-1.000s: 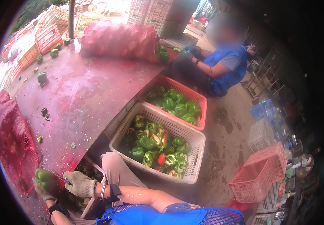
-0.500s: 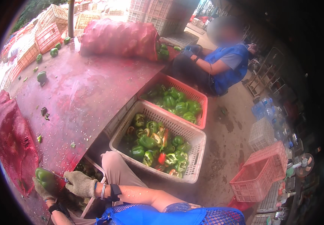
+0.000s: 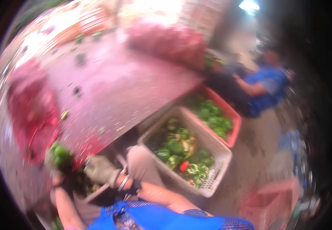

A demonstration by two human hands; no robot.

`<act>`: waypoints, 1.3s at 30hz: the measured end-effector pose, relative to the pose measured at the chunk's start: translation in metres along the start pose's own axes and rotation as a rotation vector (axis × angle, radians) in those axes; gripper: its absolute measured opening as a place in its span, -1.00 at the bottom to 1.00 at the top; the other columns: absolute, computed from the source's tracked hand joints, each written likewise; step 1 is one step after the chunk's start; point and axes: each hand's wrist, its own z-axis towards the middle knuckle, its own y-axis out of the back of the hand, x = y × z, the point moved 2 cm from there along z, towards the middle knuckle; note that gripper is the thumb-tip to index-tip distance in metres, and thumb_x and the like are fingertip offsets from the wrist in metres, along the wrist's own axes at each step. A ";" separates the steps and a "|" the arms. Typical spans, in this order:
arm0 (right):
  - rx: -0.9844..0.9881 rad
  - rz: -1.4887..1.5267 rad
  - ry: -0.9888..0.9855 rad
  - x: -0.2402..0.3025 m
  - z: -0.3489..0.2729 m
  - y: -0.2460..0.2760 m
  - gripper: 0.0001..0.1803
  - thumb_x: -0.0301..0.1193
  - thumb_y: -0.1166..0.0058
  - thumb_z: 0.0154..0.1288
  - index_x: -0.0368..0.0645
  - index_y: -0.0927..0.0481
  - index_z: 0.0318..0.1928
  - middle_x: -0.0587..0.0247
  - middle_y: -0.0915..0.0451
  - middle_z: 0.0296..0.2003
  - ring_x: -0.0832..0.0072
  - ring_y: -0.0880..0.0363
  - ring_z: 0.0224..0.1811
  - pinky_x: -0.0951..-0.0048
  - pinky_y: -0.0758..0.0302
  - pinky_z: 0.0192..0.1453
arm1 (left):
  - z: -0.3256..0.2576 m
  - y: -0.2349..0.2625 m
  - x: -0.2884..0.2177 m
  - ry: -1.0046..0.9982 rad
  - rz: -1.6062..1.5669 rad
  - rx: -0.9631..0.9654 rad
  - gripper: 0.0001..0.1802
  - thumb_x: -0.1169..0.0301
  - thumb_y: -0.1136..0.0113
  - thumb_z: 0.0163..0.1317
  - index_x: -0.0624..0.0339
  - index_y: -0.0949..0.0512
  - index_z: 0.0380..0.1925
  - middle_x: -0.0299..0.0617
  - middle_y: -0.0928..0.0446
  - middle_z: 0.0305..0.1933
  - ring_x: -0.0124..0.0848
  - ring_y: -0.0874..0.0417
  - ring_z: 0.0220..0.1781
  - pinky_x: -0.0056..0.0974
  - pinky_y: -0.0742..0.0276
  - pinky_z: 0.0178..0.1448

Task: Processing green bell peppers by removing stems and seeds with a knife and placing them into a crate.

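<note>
A whole green bell pepper [image 3: 61,156] sits in my gloved left hand [image 3: 51,165], fingers wrapped round it from below, just off the near edge of the table. My gloved right hand [image 3: 101,169] is closed to the right of it, apart from the pepper. A thin-bladed knife showed in that hand half a second ago; motion blur now hides the blade. Beneath both hands stands a crate [image 3: 97,193] with dark green scraps inside. Right of my knee, a pale crate [image 3: 220,168] holds cut green peppers and a red piece.
The reddish table [image 3: 127,90] carries a full red mesh sack [image 3: 166,42], a slack red mesh sack [image 3: 33,111] and stray peppers. A red crate [image 3: 233,134] of green peppers adjoins the pale one. A co-worker in blue [image 3: 267,84] sits beyond; a pink crate [image 3: 269,203] stands right.
The whole view has shifted and blurred, with the scene moving right and down. My right hand has drawn away from the pepper, which stays in my left hand and is turned differently.
</note>
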 end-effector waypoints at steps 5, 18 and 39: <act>-0.206 -0.192 -0.070 -0.008 0.014 0.022 -0.68 -0.21 -0.29 0.06 -0.18 -0.54 -0.33 -0.01 -0.61 -0.46 0.09 -0.64 -0.40 0.17 -0.56 -0.27 | 0.039 -0.015 -0.023 0.145 -0.117 0.135 -0.46 0.01 -0.29 -0.02 0.07 -0.54 -0.08 -0.06 -0.53 -0.26 -0.01 -0.56 -0.21 0.00 -0.48 -0.11; -0.115 -0.195 -0.030 -0.005 0.097 -0.099 -0.04 -0.04 -0.48 -0.09 -0.45 -0.37 0.18 -0.16 -0.55 -0.12 0.05 -0.56 -0.03 0.21 -0.49 0.10 | -0.007 -0.029 0.004 1.057 -1.120 -0.092 -0.68 0.16 -0.18 0.29 0.20 -0.59 -0.16 0.01 -0.64 -0.17 -0.25 -0.65 -0.12 -0.24 -0.52 0.01; -0.084 -0.031 -0.153 -0.044 0.147 -0.099 -0.34 -0.21 -0.54 -0.11 -0.37 -0.48 -0.12 0.12 -0.60 -0.32 0.37 -0.57 -0.25 0.37 -0.52 -0.12 | -0.002 0.017 -0.039 1.433 -1.160 -0.122 -0.56 0.35 -0.22 0.07 0.17 -0.48 0.00 -0.10 -0.55 -0.20 -0.37 -0.54 -0.17 -0.28 -0.49 -0.06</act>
